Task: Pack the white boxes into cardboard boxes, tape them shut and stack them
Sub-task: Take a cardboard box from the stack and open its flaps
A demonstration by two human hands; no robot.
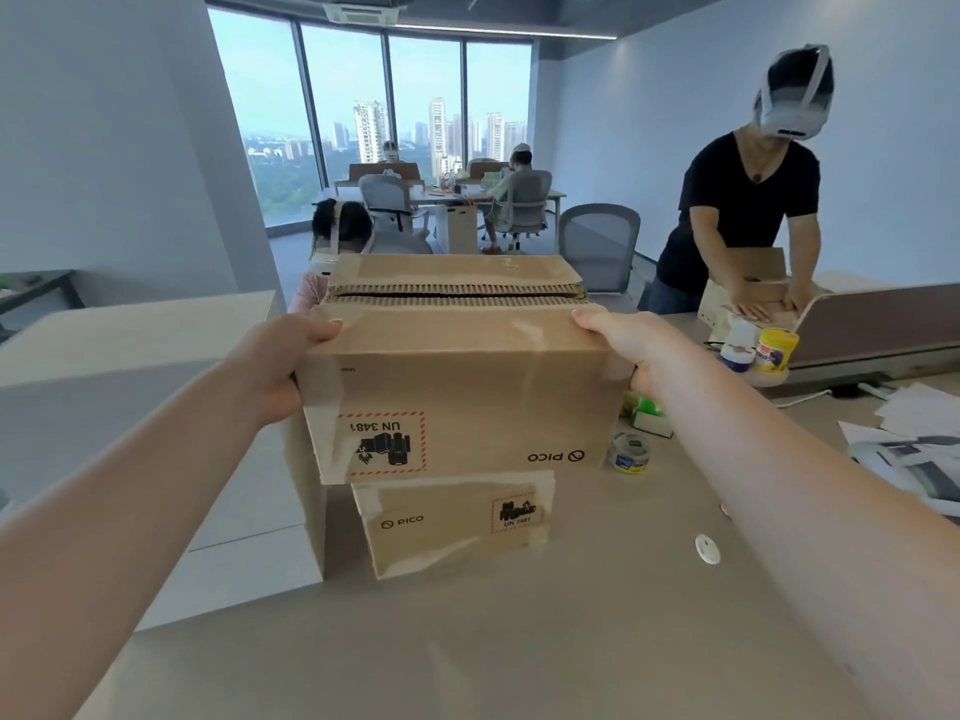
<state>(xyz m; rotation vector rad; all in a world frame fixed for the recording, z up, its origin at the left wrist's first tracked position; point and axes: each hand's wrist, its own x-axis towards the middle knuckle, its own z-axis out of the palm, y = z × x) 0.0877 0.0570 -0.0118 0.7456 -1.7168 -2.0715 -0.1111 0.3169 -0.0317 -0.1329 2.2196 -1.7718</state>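
As the person held the upper cardboard box (457, 392) between both hands, left hand (283, 363) and right hand (631, 350) each curled round a top corner in a firm grip, it hovered above the lower cardboard box (457, 527) on the worktop (519, 641) (printing upside down). It wanted lowering level, edges squared, with the tape roll (630, 453) waiting near the right edge.

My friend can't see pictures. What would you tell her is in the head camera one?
Two bare hands, left hand and right hand, grip the ends of a brown cardboard box printed upside down, held over a second brown cardboard box on a beige table. A roll of clear tape lies to the right, and a person in black handles another box behind.
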